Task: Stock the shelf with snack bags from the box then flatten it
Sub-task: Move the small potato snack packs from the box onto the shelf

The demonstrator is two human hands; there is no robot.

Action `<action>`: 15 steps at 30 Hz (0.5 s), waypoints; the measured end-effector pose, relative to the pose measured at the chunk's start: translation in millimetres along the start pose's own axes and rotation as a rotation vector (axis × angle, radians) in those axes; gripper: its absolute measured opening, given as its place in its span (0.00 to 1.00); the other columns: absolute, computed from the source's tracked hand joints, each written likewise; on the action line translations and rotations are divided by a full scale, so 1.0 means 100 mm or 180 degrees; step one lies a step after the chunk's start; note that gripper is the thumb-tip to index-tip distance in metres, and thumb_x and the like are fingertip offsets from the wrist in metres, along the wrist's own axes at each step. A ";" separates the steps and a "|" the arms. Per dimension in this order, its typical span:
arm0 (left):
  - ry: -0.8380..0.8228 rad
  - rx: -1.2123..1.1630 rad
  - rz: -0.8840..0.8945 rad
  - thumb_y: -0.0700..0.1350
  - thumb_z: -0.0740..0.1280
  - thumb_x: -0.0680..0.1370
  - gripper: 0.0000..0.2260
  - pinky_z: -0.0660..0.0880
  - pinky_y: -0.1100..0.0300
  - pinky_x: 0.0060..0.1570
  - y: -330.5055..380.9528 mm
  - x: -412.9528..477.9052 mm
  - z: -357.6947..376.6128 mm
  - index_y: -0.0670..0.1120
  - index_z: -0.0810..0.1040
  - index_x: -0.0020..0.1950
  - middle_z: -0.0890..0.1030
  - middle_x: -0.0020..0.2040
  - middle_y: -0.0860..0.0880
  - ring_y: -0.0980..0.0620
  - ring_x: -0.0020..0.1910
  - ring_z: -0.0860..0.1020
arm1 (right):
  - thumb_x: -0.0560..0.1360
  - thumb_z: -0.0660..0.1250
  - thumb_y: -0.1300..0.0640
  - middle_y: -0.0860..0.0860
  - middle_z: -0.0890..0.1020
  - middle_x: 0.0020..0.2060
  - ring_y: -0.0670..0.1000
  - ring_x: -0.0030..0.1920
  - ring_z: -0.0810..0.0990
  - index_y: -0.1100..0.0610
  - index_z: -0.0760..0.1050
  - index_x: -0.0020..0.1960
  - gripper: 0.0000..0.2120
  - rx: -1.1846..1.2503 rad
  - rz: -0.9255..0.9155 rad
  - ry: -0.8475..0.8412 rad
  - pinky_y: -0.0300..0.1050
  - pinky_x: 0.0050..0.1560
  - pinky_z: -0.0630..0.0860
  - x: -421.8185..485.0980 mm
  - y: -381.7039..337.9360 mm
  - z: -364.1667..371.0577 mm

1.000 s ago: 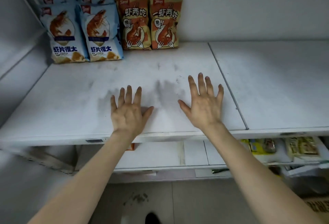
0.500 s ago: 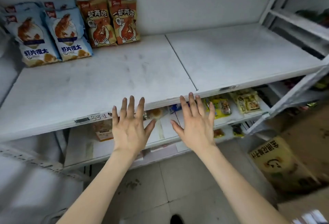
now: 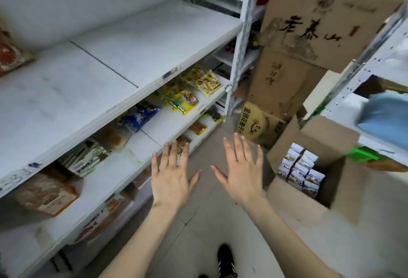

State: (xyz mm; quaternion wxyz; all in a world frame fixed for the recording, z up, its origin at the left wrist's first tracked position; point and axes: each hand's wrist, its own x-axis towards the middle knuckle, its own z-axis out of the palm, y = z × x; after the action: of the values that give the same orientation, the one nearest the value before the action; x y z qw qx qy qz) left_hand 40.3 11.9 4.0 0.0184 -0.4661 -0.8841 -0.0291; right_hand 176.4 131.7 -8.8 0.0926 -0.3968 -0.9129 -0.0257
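both hands, left hand [image 3: 171,178] and right hand [image 3: 241,172], hover with fingers released left of the open brown cardboard box [image 3: 309,191] of snack bags [image 3: 300,170].

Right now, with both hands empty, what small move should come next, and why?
Probably lower the right hand into the open cardboard box and take a snack bag. Both it and the left hand are spread and hold nothing, the box has bags in it, and the upper shelf is mostly bare.

Shelf [image 3: 72,92]: white painted metal, matt, scuffed. Box [image 3: 293,191]: brown corrugated cardboard, matt. Bags [image 3: 300,170] in box: glossy plastic film. Floor [image 3: 198,229]: smooth grey tile.
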 end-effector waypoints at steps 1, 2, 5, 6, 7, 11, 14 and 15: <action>-0.0054 -0.0019 0.0128 0.64 0.52 0.74 0.34 0.56 0.40 0.70 0.13 0.01 0.04 0.44 0.72 0.72 0.73 0.70 0.38 0.38 0.71 0.70 | 0.75 0.55 0.34 0.58 0.68 0.74 0.58 0.73 0.68 0.55 0.68 0.74 0.35 -0.0008 0.0151 -0.0027 0.65 0.69 0.54 -0.08 0.14 0.02; -0.0086 -0.0039 0.0252 0.64 0.52 0.74 0.34 0.56 0.40 0.70 0.26 0.03 0.07 0.44 0.73 0.71 0.73 0.70 0.38 0.38 0.71 0.70 | 0.74 0.55 0.34 0.58 0.69 0.73 0.59 0.73 0.68 0.55 0.69 0.73 0.35 -0.0021 0.0293 -0.0054 0.65 0.69 0.55 -0.16 0.27 0.04; -0.0173 -0.0105 0.0623 0.64 0.54 0.74 0.33 0.58 0.40 0.70 0.64 0.11 0.17 0.45 0.73 0.71 0.73 0.70 0.37 0.38 0.70 0.71 | 0.74 0.55 0.34 0.59 0.68 0.74 0.59 0.73 0.68 0.55 0.68 0.73 0.35 -0.0088 0.0704 -0.0136 0.66 0.70 0.57 -0.40 0.65 0.09; -0.0193 -0.0117 0.0742 0.64 0.54 0.75 0.33 0.58 0.40 0.70 0.77 0.14 0.21 0.45 0.73 0.71 0.73 0.70 0.37 0.38 0.70 0.71 | 0.74 0.55 0.34 0.59 0.68 0.73 0.60 0.73 0.68 0.55 0.68 0.73 0.35 -0.0092 0.0850 -0.0138 0.66 0.70 0.57 -0.46 0.78 0.11; -0.0208 -0.0129 0.0859 0.64 0.53 0.75 0.32 0.59 0.40 0.70 0.90 0.17 0.26 0.45 0.73 0.71 0.72 0.70 0.37 0.38 0.70 0.71 | 0.74 0.54 0.34 0.59 0.69 0.73 0.60 0.72 0.69 0.55 0.68 0.73 0.35 -0.0098 0.1000 -0.0148 0.66 0.69 0.57 -0.52 0.90 0.12; -0.0315 -0.0208 0.1213 0.64 0.53 0.75 0.32 0.59 0.41 0.69 1.47 0.31 0.43 0.46 0.73 0.71 0.73 0.70 0.37 0.38 0.70 0.71 | 0.74 0.53 0.34 0.59 0.71 0.72 0.60 0.71 0.71 0.56 0.70 0.72 0.36 -0.0109 0.1531 -0.0236 0.67 0.68 0.63 -0.72 1.40 0.17; -0.0479 -0.0204 0.1441 0.65 0.51 0.76 0.33 0.56 0.42 0.72 1.91 0.41 0.55 0.47 0.70 0.73 0.72 0.71 0.38 0.37 0.71 0.69 | 0.75 0.52 0.34 0.60 0.71 0.72 0.60 0.71 0.71 0.57 0.70 0.72 0.36 -0.0155 0.1831 -0.0316 0.66 0.67 0.60 -0.85 1.77 0.23; -0.0522 -0.0177 0.1519 0.65 0.51 0.76 0.33 0.56 0.42 0.72 2.06 0.44 0.61 0.47 0.69 0.74 0.71 0.72 0.38 0.37 0.72 0.68 | 0.74 0.52 0.34 0.60 0.71 0.72 0.60 0.71 0.71 0.57 0.70 0.72 0.36 -0.0175 0.1922 -0.0352 0.65 0.67 0.59 -0.89 1.89 0.25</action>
State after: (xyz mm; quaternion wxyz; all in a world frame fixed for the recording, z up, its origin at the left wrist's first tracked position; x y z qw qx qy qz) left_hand 184.8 168.4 -46.7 -0.0598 -0.6627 -0.7464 -0.0103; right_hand 370.2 200.3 -55.2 0.0355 -0.6532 -0.7563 -0.0001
